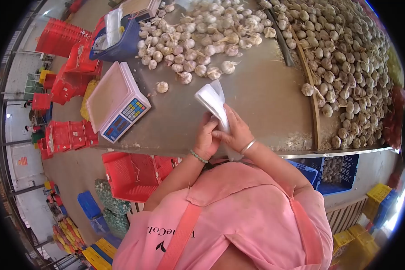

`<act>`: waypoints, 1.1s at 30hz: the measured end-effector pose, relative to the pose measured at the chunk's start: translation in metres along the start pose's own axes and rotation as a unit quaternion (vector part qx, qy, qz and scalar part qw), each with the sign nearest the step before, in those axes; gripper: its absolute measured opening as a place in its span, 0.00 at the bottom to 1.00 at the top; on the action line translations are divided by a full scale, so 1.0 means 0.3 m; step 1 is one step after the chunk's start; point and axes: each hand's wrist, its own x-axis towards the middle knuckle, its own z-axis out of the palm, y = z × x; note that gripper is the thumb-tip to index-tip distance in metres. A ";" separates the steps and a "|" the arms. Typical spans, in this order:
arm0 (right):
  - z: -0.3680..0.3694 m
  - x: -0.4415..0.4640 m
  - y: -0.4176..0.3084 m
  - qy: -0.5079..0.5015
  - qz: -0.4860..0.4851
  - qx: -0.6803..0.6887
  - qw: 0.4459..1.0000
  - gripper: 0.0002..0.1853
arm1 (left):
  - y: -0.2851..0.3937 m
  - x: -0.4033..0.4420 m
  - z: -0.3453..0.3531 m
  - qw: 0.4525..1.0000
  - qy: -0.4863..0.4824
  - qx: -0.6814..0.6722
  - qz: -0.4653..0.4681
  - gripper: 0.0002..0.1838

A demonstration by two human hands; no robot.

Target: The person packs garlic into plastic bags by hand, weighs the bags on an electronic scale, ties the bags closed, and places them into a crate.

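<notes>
Above the table edge, in the middle of the head view, my left hand (207, 138) and my right hand (237, 131) meet around a folded bundle of thin white plastic bags (211, 100). The fingers of both hands are closed on it, and its loose upper end sticks out towards the table. Part of the bundle is hidden behind the fingers. Beyond my hands lies a loose heap of garlic bulbs (202, 45), with a single bulb (162, 87) apart at the left. A digital scale (119, 103) with a keypad stands left of my hands.
A wooden strip (311, 90) separates the large garlic pile (346, 58) on the right. A blue basket (121, 47) holding white plastic stands at the upper left. Red crates (126, 177) and blue crates (342, 173) sit below the table edge.
</notes>
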 end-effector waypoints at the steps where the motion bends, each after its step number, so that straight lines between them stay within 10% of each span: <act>1: 0.011 -0.002 0.004 -0.024 0.016 0.051 0.998 0.41 | 0.011 -0.007 -0.014 1.000 0.000 -0.007 0.001 0.15; 8: 0.035 -0.009 -0.018 -0.123 0.130 0.347 0.921 0.26 | 0.078 -0.053 -0.081 0.998 -0.041 0.010 -0.040 0.19; 22: 0.097 -0.084 -0.028 -0.046 0.127 0.286 0.949 0.21 | 0.116 -0.053 -0.101 0.993 -0.027 0.110 -0.034 0.30; 27: 0.115 -0.074 -0.097 0.025 0.072 -0.122 0.990 0.18 | 0.052 -0.010 -0.139 0.992 -0.072 0.100 -0.021 0.27; 33: 0.165 -0.066 -0.075 0.094 0.008 -0.145 0.985 0.17 | 0.024 0.002 -0.131 0.990 0.009 0.140 0.027 0.22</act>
